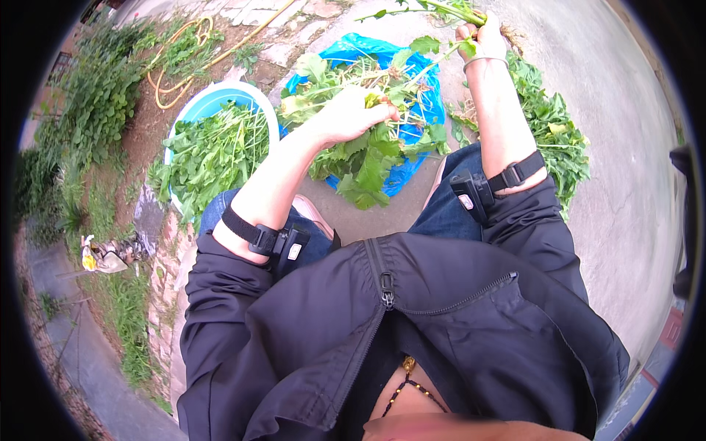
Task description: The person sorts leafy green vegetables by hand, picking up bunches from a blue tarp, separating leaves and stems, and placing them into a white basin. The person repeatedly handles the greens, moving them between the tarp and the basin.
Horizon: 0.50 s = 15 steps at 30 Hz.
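My right hand (485, 41) grips a green leafy plant (449, 12) by its stems, and brown roots (513, 37) stick out past it on the right. Over the blue plastic bag (411, 177), my left hand (356, 113) curls its fingers around a yellowish-green leaf (374, 100). Leaves and pale stems with roots (353, 71) are heaped on the bag, some directly under that hand. Larger green leaves (367, 171) hang over the bag's near edge.
To the left, a round blue basin with a white rim (274, 118) holds leafy greens (220, 143). More greens (557, 138) lie in a pile on the concrete (618, 176) at right. A yellow hose (242, 44) curves across the soil beyond the basin. My knees flank the bag.
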Available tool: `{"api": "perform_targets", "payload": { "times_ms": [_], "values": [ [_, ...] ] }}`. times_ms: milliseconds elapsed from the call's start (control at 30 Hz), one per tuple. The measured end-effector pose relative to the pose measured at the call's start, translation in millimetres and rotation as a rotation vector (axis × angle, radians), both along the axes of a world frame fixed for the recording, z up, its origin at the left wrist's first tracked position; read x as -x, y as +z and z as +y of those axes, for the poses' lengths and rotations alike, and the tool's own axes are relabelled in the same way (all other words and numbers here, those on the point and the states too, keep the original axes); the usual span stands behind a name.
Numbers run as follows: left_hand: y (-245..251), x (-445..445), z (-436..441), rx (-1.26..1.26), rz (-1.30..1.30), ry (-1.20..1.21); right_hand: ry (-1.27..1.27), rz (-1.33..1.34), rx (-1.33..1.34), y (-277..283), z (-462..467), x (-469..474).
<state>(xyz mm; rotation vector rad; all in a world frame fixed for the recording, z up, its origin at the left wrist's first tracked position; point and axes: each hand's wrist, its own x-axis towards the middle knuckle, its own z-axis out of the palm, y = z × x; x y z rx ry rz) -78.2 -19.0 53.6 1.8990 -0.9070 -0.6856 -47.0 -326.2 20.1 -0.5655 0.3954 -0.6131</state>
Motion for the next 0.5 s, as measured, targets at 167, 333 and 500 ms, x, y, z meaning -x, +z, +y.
{"api": "perform_targets", "payload": {
  "times_ms": [167,333,500],
  "values": [
    [-21.8,-28.4,5.5,0.107,-0.078,0.499,-0.165,0.132,0.052,1.1,7.3,-2.4],
    [-23.2,-82.1,47.7,0.692,0.538,0.962,-0.179,0.02,0.103,23.4,-21.9,10.8],
    [-9.1,-110.3,93.2,0.793,0.734,0.831,-0.238,0.112,0.143,21.4,-27.5,15.0]
  ]
}}
